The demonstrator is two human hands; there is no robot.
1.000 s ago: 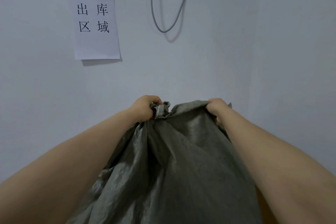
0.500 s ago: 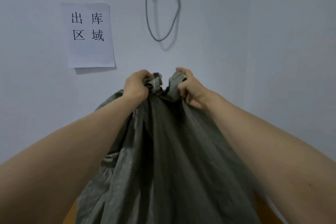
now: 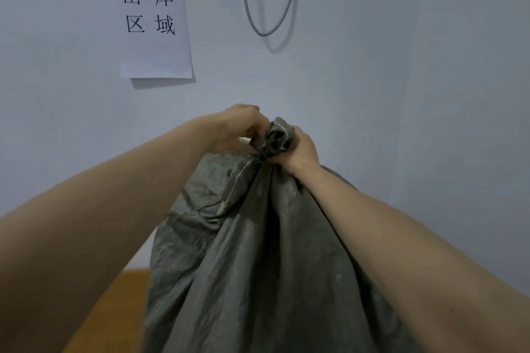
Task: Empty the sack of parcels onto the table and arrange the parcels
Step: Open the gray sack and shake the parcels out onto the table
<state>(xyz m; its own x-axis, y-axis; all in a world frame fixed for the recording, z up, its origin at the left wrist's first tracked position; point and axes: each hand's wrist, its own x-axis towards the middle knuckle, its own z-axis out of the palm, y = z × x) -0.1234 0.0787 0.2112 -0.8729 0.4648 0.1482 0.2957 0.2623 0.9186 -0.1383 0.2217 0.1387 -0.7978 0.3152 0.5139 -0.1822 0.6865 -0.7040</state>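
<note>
Grey woven sack (image 3: pixel 258 252) is filling the middle of the view, hanging upright from its bunched top down past the bottom edge. Fabric is falling in long slack folds, thin and soft, with a slight sheen; likely a slick plastic weave that will slide through a loose grip. Lower body is looking limp rather than bulging; no parcels are showing, and weight cannot be told from here, though the taut lines under the neck suggest some load.

Wooden table (image 3: pixel 114 309) is showing only as a brown wedge at lower left, the sack hanging in front of it; whether the sack's bottom is resting on it is out of view.

Paper sign (image 3: pixel 156 23) and looped grey cable (image 3: pixel 272 8) are hanging on the wall behind.

Right hand (image 3: pixel 298 152) is clenching the gathered neck (image 3: pixel 276 137) in a full fist. Left hand (image 3: pixel 238 129) is closing on the same bunch from the other side, fingers curled into the cloth.

Best hold, by my reckoning: the gathered neck for lifting, then the bottom corners for tipping out.
</note>
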